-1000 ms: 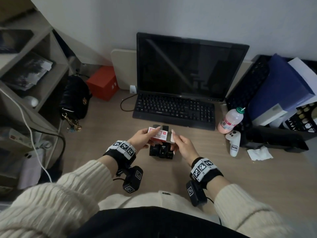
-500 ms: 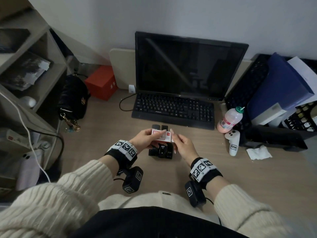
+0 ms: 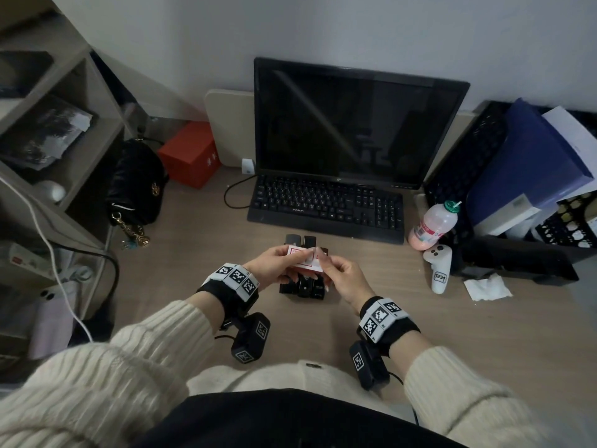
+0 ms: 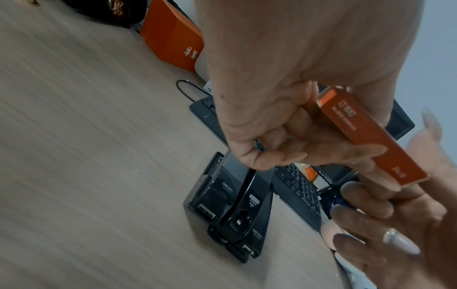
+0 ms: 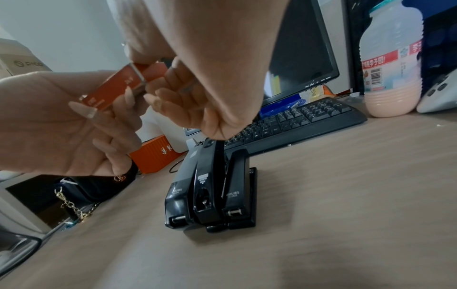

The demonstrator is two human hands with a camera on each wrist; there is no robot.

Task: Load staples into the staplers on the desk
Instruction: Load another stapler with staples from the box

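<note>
Staple box [image 3: 305, 260] is held above three black staplers [image 3: 303, 286] on the counter [image 3: 420, 334]. Left hand [image 3: 274, 261] grip pinches the box; right hand [image 3: 342, 279] pinches its end. Advisable: steady the box and draw the end open level, lest strips spill.

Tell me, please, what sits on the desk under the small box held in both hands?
Three black staplers stand side by side on the desk, directly below the staple box. In the head view the box and fingers cover their middles; any staples inside cannot be seen.

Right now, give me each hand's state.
Left hand: holds the staple box.
Right hand: pinches the same box's right end.
</note>
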